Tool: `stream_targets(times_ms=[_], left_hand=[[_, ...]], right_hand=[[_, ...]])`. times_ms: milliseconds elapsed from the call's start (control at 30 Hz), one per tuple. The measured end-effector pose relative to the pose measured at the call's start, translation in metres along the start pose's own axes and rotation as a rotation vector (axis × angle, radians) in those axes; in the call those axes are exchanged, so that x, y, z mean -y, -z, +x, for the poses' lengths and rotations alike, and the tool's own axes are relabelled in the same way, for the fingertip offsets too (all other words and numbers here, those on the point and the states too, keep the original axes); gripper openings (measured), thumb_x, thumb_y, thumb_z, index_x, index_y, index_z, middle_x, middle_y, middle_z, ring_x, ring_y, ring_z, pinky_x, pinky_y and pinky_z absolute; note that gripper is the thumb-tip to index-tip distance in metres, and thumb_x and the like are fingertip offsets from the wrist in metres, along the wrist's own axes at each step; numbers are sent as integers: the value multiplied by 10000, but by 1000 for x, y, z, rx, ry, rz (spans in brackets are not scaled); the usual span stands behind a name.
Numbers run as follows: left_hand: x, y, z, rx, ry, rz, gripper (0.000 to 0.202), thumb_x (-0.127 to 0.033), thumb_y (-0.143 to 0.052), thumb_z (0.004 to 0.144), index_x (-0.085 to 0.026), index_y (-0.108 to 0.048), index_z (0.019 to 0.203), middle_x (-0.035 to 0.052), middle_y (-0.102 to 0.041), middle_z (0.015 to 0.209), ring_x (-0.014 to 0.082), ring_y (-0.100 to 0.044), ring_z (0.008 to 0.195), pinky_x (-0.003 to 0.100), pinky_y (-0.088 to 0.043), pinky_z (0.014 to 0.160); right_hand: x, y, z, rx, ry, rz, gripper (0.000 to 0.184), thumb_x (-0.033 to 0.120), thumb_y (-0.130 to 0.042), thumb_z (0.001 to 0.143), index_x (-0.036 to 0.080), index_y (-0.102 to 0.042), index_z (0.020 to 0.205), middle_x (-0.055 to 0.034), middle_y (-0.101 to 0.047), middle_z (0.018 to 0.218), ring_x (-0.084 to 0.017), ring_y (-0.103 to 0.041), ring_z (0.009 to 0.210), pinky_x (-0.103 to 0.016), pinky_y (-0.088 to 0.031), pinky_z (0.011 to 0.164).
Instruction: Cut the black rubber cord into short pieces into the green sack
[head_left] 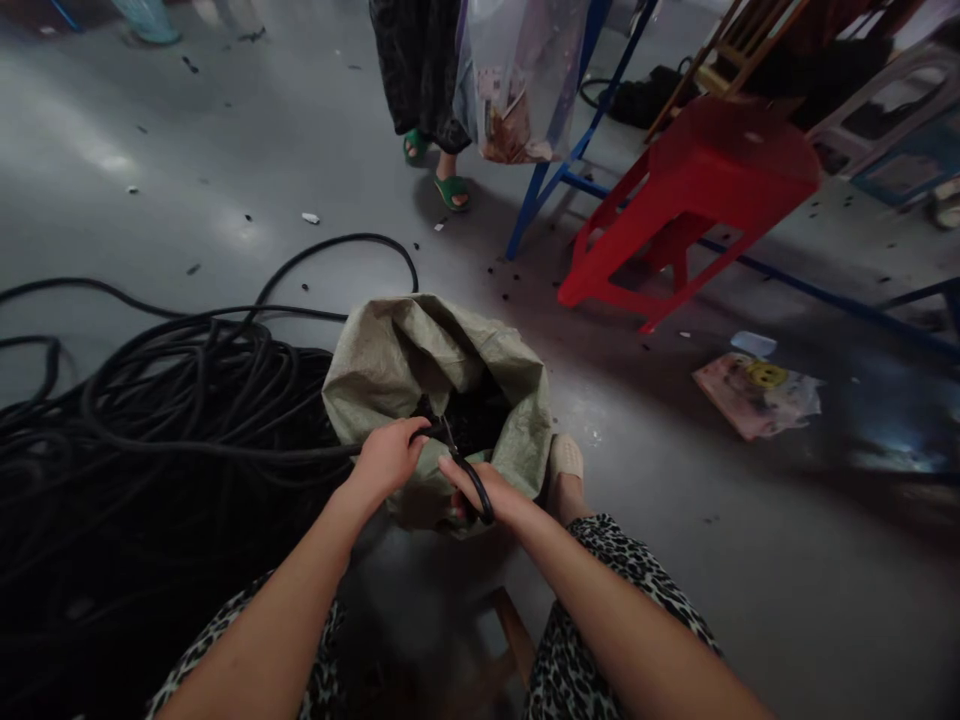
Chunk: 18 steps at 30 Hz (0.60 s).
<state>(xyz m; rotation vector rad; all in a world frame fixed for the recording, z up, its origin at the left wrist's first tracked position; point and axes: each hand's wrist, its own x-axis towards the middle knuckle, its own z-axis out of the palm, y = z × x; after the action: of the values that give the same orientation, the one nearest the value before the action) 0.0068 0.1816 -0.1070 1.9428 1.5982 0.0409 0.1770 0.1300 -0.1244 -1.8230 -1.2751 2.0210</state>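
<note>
My left hand (pixel 390 458) is closed around a black rubber hose or cable (pixel 300 455), whose short end sticks out past my fingers over the sack. In my right hand (pixel 480 488) is a pair of scissors (pixel 480 490) with black handles. Their blades (pixel 448 425) point up and away from me, close by the end of the black length. Below both hands stands an open greenish woven sack (pixel 525 400) with its rim folded outward. Dark pieces (pixel 484 420) lie inside it, too dim to make out singly.
A big tangled heap of black hose or cable (pixel 195 380) covers the floor at left. A red plastic stool (pixel 697 190) and a blue metal frame (pixel 536 200) stand ahead on the right. Another person's feet in green slippers (pixel 452 190) are beyond the sack. A plastic packet (pixel 757 395) lies at right.
</note>
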Motion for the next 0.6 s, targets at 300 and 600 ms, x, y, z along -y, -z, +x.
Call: stream_targets(times_ms=[300, 600], left_hand=[[4, -1, -1, 36, -33, -25, 360, -222, -451, 870, -180, -631, 1179, 64, -675, 1162, 219, -616, 1064, 318, -456, 934], [1, -3, 0, 45, -15, -20, 355, -237, -453, 878, -173, -630, 1179, 68, -673, 1170, 219, -615, 1075, 319, -451, 949]], right_hand=[[10, 2, -9, -4, 10, 3, 599, 686, -424, 829, 139, -547, 618, -77, -574, 563, -147, -546, 507, -226, -397, 496], [-1, -6, -3, -21, -83, 211, 561, 689, -428, 830, 159, -520, 671, -25, -527, 535, -116, -517, 415, -195, -383, 397]])
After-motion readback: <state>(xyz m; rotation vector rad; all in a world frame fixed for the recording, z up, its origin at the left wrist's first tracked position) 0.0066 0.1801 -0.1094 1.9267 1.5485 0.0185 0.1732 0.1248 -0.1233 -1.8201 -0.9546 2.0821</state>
